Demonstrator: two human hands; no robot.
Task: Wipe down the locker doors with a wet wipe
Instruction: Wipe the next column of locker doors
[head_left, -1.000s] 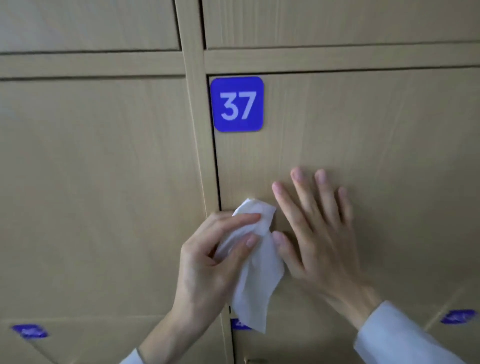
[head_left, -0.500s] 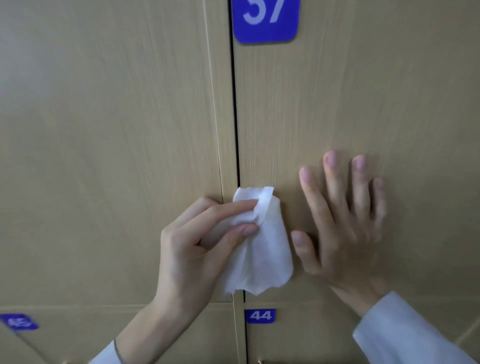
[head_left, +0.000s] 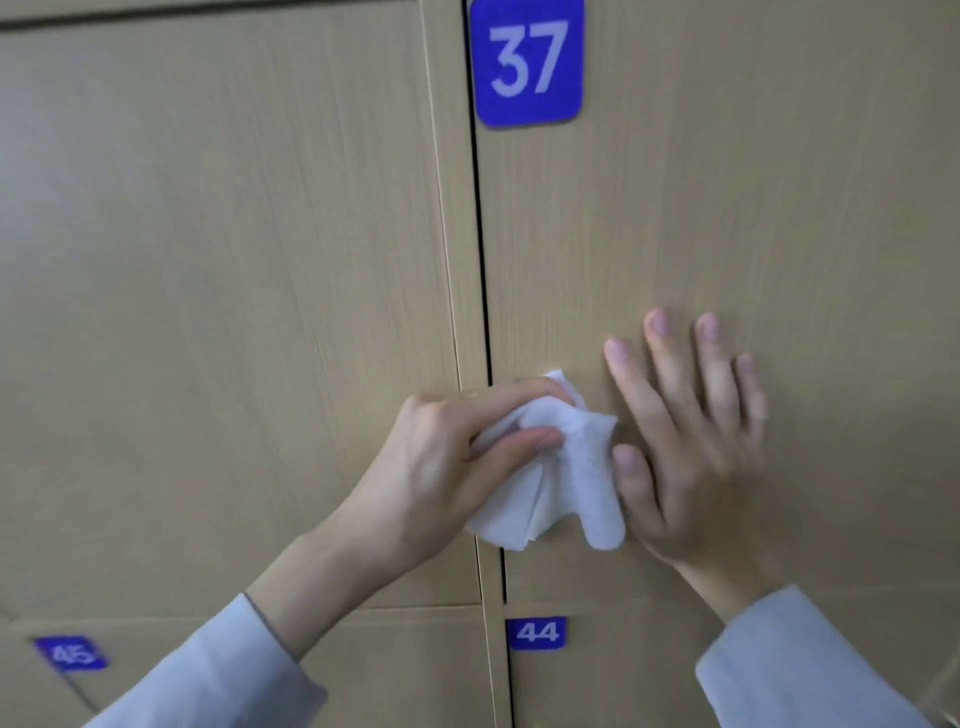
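Pinching a crumpled white wet wipe (head_left: 550, 467) between thumb and forefinger, the left hand (head_left: 441, 467) is holding it against the locker door (head_left: 753, 208) marked with the blue 37 plate (head_left: 527, 62), just right of the dark gap at the door's left edge. The wipe's top is sticking out past the fingertips, its middle is bunching inside the grip, and its loose lower folds are hanging below the hand, draping across the gap and the strip of frame beside it. The right hand (head_left: 691, 447) is lying flat on the same door with fingers straight and spread, its thumb touching the wipe's right edge. Pale blue sleeves (head_left: 789, 670) are covering both wrists. Lower down, smaller blue plates reading 44 (head_left: 536, 632) and 45 (head_left: 70, 653) are showing on two other doors.
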